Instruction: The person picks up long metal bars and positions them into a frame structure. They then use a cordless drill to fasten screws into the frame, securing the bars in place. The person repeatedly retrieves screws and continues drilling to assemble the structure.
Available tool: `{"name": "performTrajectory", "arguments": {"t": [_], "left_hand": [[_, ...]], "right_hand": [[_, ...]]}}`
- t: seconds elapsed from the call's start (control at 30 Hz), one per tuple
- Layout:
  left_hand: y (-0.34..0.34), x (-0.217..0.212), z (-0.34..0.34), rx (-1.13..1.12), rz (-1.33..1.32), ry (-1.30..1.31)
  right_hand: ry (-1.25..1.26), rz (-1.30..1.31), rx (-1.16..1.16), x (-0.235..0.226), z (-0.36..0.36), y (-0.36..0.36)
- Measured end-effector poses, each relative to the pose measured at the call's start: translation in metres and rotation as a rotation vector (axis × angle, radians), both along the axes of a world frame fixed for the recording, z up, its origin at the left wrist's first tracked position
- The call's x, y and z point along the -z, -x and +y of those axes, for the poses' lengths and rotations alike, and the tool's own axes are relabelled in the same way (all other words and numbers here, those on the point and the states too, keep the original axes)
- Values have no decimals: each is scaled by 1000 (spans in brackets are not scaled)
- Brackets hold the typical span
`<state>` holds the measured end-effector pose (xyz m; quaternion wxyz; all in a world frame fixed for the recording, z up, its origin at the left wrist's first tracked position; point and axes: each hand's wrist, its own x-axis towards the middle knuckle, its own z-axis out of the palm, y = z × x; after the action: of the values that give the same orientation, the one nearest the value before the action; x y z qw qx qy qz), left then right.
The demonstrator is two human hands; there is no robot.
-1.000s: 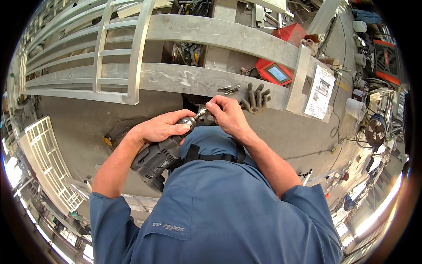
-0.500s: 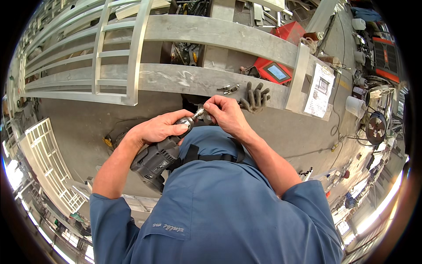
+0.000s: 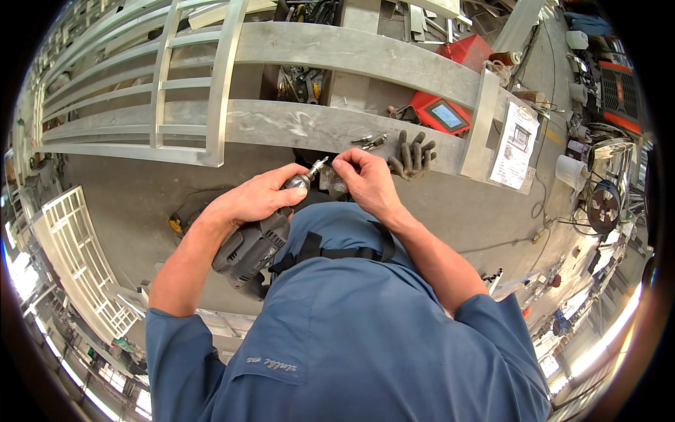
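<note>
A dark grey power drill (image 3: 246, 254) is tilted against my left side, its nose pointing up and to the right. My left hand (image 3: 259, 197) is closed around its chuck (image 3: 298, 184), thumb lying along the side. From the chuck sticks a short metal bit (image 3: 318, 166) with a bare tip. Just right of that tip is my right hand (image 3: 369, 181), thumb and forefinger pinched together; whether anything small is between them is hidden. Several loose metal bits (image 3: 370, 142) and a grey work glove (image 3: 413, 156) lie beyond it on the metal beam (image 3: 281, 125).
A barred aluminium frame (image 3: 214, 105) rests across the beams at left. On the right are a red box with a screen (image 3: 441, 114) and a printed drawing sheet (image 3: 513, 146). A tool bin (image 3: 270, 83) sits between the beams. Cables (image 3: 540, 204) trail over the floor at right.
My right hand has drawn away from the bit, slightly to the right, so the tip now shows. The left hand still grips the chuck.
</note>
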<state>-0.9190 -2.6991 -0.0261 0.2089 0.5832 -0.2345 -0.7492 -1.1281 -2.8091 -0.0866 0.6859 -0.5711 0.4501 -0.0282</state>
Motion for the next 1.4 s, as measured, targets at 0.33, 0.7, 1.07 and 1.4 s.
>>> {"name": "performTrajectory", "arguments": {"t": [0.33, 0.7, 1.07, 1.4], "left_hand": [[-3, -2, -19, -19, -266, 113], [-5, 20, -25, -109, -635, 395], [34, 57, 14, -316, -738, 721], [30, 49, 12, -366, -718, 588]], "right_hand": [[16, -177, 61, 1, 6, -1], [-35, -237, 118, -11, -29, -22], [-127, -308, 226, -20, -26, -26], [-321, -445, 402, -11, -21, -40]]}}
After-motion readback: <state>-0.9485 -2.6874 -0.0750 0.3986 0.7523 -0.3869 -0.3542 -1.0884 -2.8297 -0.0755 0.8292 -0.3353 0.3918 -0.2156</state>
